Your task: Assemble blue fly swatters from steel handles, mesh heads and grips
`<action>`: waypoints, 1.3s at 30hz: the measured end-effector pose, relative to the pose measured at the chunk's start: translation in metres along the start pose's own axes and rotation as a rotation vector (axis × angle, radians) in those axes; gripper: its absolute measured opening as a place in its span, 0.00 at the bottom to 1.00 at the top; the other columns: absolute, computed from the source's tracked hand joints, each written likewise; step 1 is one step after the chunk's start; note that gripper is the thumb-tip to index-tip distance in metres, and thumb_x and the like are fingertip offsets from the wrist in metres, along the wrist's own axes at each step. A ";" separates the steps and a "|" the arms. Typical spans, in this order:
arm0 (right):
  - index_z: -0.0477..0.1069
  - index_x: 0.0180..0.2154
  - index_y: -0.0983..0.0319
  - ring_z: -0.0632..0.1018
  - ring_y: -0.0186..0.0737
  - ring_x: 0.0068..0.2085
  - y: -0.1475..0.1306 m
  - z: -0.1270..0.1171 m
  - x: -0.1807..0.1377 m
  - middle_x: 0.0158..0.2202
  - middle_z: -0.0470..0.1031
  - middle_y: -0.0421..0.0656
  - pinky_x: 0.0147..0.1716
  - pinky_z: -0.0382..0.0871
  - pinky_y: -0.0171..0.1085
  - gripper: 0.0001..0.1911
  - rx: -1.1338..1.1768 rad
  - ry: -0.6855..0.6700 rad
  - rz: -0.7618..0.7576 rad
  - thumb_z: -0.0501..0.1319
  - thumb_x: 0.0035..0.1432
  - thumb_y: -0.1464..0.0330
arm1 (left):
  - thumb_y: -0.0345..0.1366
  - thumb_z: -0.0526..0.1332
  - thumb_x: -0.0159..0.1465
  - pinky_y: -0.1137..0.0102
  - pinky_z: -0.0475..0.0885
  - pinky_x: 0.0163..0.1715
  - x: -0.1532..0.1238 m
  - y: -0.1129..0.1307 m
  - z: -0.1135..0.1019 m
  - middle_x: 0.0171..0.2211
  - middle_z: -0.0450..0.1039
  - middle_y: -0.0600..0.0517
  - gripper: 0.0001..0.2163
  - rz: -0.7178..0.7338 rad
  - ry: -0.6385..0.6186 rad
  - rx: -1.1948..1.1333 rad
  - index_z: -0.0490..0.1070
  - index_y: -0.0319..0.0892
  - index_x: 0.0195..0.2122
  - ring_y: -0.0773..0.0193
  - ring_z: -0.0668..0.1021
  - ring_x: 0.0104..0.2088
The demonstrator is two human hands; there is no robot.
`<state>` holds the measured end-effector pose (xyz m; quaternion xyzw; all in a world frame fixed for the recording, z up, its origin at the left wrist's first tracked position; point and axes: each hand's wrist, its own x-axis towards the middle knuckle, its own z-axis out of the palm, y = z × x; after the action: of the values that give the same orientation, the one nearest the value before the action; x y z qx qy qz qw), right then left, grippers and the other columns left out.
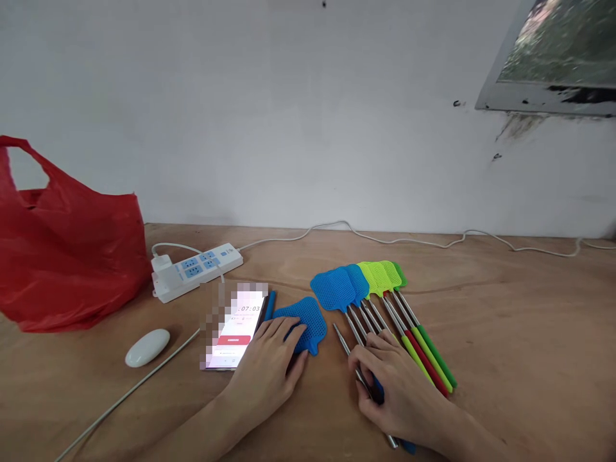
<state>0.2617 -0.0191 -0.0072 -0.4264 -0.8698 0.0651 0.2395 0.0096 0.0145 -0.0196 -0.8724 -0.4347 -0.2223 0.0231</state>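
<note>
My left hand (268,359) rests palm down with its fingers apart over a loose blue fly swatter head (315,324), its thumb by the head's short neck. My right hand (397,388) is closed round a thin silver metal rod (342,340) that slants toward me; part of the rod is hidden by the fingers. Under and beyond that hand lies a fanned row of fly swatters with blue heads (333,289), yellow-green heads (378,277) and a dark green head (400,274). Their telescopic shafts end in coloured grips, among them a red grip (427,362) and a green grip (437,356).
Left of my left hand lies a lit phone (235,327), with a blue stick (270,305) along its edge. Behind it is a white power strip (199,273). A white mouse-like object (147,348), a cable (139,385) and a red plastic bag (72,256) are farther left.
</note>
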 end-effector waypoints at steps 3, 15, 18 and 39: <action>0.68 0.32 0.59 0.72 0.41 0.31 0.002 0.003 -0.001 0.26 0.70 0.38 0.35 0.61 0.40 0.10 0.040 0.049 -0.011 0.60 0.48 0.79 | 0.34 0.57 0.69 0.49 0.76 0.49 0.001 0.000 -0.001 0.52 0.78 0.42 0.13 -0.016 -0.012 -0.021 0.73 0.41 0.53 0.45 0.79 0.50; 0.73 0.34 0.57 0.72 0.37 0.26 0.008 -0.014 0.003 0.24 0.69 0.36 0.26 0.63 0.35 0.04 0.493 0.009 0.285 0.61 0.58 0.72 | 0.36 0.57 0.72 0.52 0.74 0.54 0.003 0.006 -0.012 0.58 0.73 0.42 0.20 0.028 0.112 -0.161 0.60 0.43 0.64 0.48 0.76 0.56; 0.76 0.35 0.56 0.72 0.38 0.26 0.011 -0.013 0.002 0.24 0.70 0.37 0.26 0.63 0.36 0.05 0.489 0.022 0.269 0.61 0.62 0.69 | 0.36 0.59 0.72 0.55 0.74 0.51 0.001 0.007 -0.014 0.53 0.76 0.44 0.18 0.061 0.114 -0.200 0.62 0.45 0.61 0.49 0.78 0.52; 0.81 0.37 0.57 0.78 0.35 0.26 0.027 -0.010 0.004 0.33 0.82 0.41 0.26 0.75 0.33 0.11 1.054 0.280 0.487 0.75 0.55 0.60 | 0.38 0.45 0.79 0.69 0.62 0.27 0.001 0.011 -0.013 0.26 0.71 0.53 0.18 0.195 0.075 -0.230 0.66 0.42 0.32 0.61 0.72 0.26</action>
<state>0.2834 -0.0007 -0.0057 -0.4418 -0.5577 0.4842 0.5092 0.0139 0.0058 -0.0060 -0.8983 -0.3186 -0.2999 -0.0393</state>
